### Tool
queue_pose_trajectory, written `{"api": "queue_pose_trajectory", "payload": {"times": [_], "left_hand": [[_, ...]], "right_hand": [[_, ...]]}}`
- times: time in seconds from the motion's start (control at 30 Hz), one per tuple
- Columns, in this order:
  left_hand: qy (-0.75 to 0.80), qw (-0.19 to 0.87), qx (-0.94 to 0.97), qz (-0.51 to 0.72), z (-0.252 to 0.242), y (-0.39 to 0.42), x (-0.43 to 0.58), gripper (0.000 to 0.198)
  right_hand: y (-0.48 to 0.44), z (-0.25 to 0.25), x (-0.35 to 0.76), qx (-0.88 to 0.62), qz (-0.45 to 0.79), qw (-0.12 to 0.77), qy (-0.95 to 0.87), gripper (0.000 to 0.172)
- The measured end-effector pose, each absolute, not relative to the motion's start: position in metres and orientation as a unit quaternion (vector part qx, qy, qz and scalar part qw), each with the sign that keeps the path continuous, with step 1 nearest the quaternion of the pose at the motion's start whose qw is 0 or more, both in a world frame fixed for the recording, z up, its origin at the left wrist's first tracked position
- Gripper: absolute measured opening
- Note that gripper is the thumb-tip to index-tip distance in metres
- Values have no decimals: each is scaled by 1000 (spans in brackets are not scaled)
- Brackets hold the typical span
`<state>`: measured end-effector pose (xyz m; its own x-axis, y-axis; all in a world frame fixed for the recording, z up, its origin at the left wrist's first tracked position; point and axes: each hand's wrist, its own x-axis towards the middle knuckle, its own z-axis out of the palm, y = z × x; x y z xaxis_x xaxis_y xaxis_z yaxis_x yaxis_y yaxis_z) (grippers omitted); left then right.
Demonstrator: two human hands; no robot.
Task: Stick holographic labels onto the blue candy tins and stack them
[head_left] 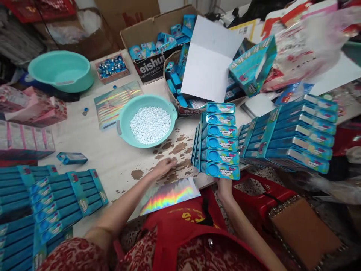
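My left hand [166, 166] is over the stained part of the table, its fingers curled closed and slightly blurred. I see nothing in it. My right hand [225, 186] is at the near end of a display tray of blue candy boxes [222, 155], its fingers hidden behind the tray. Round blue spots and "Caramelo Macizo" lettering show on the box ends facing me. Just right of it stands another blue display tray [287, 131] filled with similar boxes. A shiny holographic sheet [170, 195] lies at the table edge below my left hand.
A turquoise basin [122, 130] holds white candies; another turquoise basin [60, 71] stands back left. Cartons of blue boxes [150, 69] line the back. Filled blue trays [63, 192] fill the left front. A single blue box [72, 158] lies nearby. A red stool [254, 199] is right.
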<state>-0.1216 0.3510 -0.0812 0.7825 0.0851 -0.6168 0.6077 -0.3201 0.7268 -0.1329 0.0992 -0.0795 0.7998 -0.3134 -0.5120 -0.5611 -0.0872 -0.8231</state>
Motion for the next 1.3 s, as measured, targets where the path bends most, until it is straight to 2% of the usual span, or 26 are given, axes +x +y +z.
{"api": "queue_pose_trajectory", "payload": {"times": [0.07, 0.13, 0.23, 0.33, 0.43, 0.53, 0.63, 0.77, 1.13, 1.3], "left_hand": [[137, 536, 755, -352, -84, 360, -152, 38], [58, 528, 747, -399, -87, 354, -172, 32], [33, 447, 818, -362, -94, 336, -178, 17], [31, 364, 866, -340, -99, 328, -171, 12], [11, 372, 860, -350, -103, 331, -167, 12], [2, 422, 838, -345, -107, 335, -170, 18], [-9, 430, 828, -359, -113, 336, -171, 21], [-30, 427, 819, -381, -119, 337, -169, 20], [-53, 414, 827, -376, -121, 337, -169, 23], [-51, 364, 855, -366, -115, 334, -168, 25]], "right_hand": [[100, -84, -166, -753, 118, 582, 284, 49], [106, -85, -184, -798, 128, 556, 193, 41], [124, -87, -185, -871, 115, 477, -14, 30], [140, -96, -175, -907, 113, 357, -191, 27], [147, -108, -173, -923, 113, 247, -271, 29], [146, -116, -181, -928, 76, 190, -312, 31], [140, -121, -189, -921, 9, 176, -347, 32], [136, -120, -192, -914, -35, 179, -362, 22], [144, -113, -176, -915, -18, 225, -335, 14], [144, -68, -175, -896, 23, 200, -396, 21]]}}
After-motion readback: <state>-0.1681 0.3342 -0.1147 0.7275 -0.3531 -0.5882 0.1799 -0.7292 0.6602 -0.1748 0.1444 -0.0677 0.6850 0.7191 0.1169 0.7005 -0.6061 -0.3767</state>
